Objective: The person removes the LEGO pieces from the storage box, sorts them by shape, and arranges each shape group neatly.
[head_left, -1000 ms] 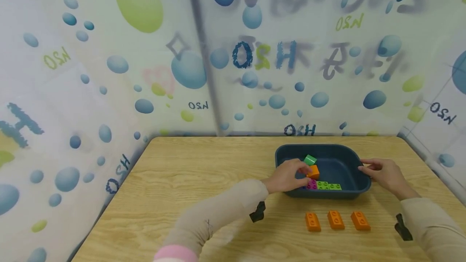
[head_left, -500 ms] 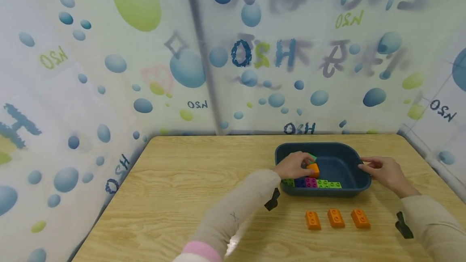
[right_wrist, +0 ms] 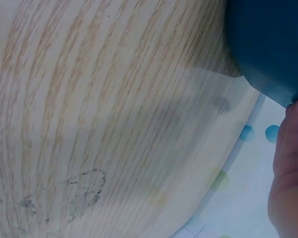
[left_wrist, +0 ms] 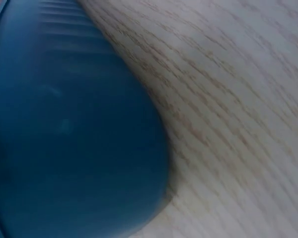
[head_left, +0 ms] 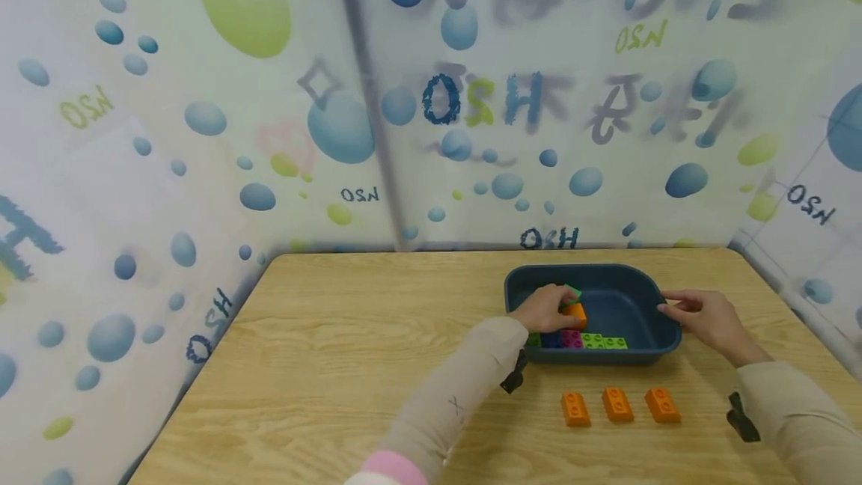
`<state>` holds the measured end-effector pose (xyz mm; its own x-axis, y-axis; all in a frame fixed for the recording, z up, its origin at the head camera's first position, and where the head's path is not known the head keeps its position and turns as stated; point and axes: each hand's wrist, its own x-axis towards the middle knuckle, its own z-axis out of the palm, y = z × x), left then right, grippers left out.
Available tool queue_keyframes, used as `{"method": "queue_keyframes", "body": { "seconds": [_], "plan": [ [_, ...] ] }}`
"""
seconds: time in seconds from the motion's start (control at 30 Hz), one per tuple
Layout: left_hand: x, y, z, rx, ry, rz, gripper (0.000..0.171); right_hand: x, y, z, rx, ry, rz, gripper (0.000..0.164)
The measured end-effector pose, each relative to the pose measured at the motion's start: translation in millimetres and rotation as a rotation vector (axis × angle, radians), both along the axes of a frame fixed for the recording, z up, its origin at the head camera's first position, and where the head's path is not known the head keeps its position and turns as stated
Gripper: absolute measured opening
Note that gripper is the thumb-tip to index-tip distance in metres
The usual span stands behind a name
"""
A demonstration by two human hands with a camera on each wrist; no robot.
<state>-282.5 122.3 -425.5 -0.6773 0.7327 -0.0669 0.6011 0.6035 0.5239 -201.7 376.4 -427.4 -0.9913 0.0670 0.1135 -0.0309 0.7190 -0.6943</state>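
Note:
A dark blue plastic bin [head_left: 599, 357] stands on the wooden table. My left hand [head_left: 542, 308] reaches over its left side, the thumb and fingers around an orange toy brick [head_left: 575, 315] inside. Behind that brick a green brick [head_left: 572, 293] is partly hidden by the fingers. Along the near inner side lie a magenta brick [head_left: 571, 339], a dark blue brick [head_left: 551, 339] and several lime green bricks [head_left: 594, 340]. My right hand [head_left: 710, 320] pinches the bin's right rim. The left wrist view shows only the bin's outer wall [left_wrist: 79, 124] and tabletop; the right wrist view shows fingers [right_wrist: 293, 153] at the bin.
In front of the bin, three orange bricks [head_left: 617, 404] lie in a row on the table [head_left: 350, 365]. A pale sheet wall [head_left: 471, 193] with bubble prints rises behind the table and along both sides.
My left hand has moved from the near row of bricks toward the back of the bin, beside the orange and green bricks. The right hand stays on the rim.

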Motion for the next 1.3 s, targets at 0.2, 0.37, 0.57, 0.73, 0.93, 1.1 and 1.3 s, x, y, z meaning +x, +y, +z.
{"method": "queue_keyframes", "body": {
  "seconds": [0.2, 0.37, 0.57, 0.73, 0.93, 1.1, 1.3],
  "plan": [
    [-3.8, -1, -3.6, -0.020, 0.004, 0.012, 0.041, -3.4, -2, 0.2, 0.014, 0.010, -0.001, 0.047],
    [-3.8, 0, -6.7, -0.027, 0.007, 0.028, 0.040, -5.1, -3, 1.6, 0.021, 0.009, 0.004, 0.047],
    [-2.0, 3, -9.2, 0.003, -0.037, 0.082, 0.037, -3.6, -3, 1.5, 0.026, 0.008, -0.009, 0.048],
    [-0.9, 9, -17.8, 0.021, -0.011, 0.134, 0.038, -1.0, -2, -0.3, 0.007, -0.006, -0.014, 0.049],
    [3.0, 15, -21.3, 0.001, 0.054, 0.181, 0.039, 1.3, -1, -2.6, 0.017, -0.023, -0.018, 0.050],
    [4.5, 16, -20.0, -0.003, 0.050, 0.187, 0.037, 1.5, -1, -2.4, 0.020, -0.010, -0.015, 0.048],
    [4.4, 15, -16.8, -0.002, 0.030, 0.181, 0.035, 0.0, -2, -2.0, 0.015, -0.004, -0.011, 0.048]
  ]
}}
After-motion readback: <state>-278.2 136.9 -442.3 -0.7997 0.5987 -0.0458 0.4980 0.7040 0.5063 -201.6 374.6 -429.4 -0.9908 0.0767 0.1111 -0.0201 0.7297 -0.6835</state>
